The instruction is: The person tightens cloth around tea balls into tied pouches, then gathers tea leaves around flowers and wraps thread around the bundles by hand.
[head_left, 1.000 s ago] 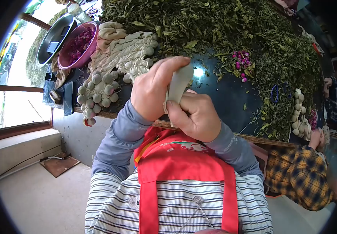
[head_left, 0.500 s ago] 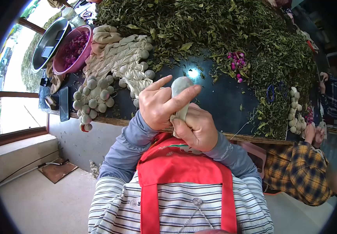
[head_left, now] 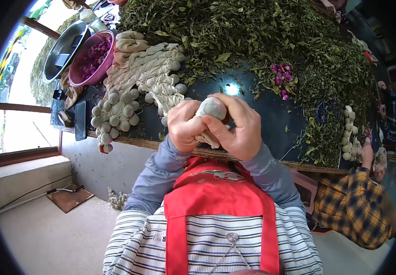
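A round, pale grey-green cloth-wrapped ball (head_left: 212,108) is between my two hands, over the table's front edge. My left hand (head_left: 184,123) is closed around its left side and the gathered cloth below it. On the other side, my right hand (head_left: 240,126) grips the ball with thumb in front and fingers curled over the top. A beige tail of cloth (head_left: 208,139) hangs beneath the ball. What fills the ball is hidden. Left of my hands lies a pleated cream cloth (head_left: 159,73) with a cluster of similar tied balls (head_left: 115,112).
Heaped green leaves (head_left: 262,27) cover the table's back and right. A pink basin (head_left: 76,75) of magenta flower buds stands left, beside a metal basin (head_left: 51,64). More pink buds (head_left: 281,80), blue-handled scissors (head_left: 321,112) and a phone (head_left: 80,120) lie about. A person in a plaid shirt (head_left: 354,201) sits right.
My right hand has risen from the cloth below to grasp the ball itself. My left fingers, extended before, have curled in around it. The view has shifted slightly.
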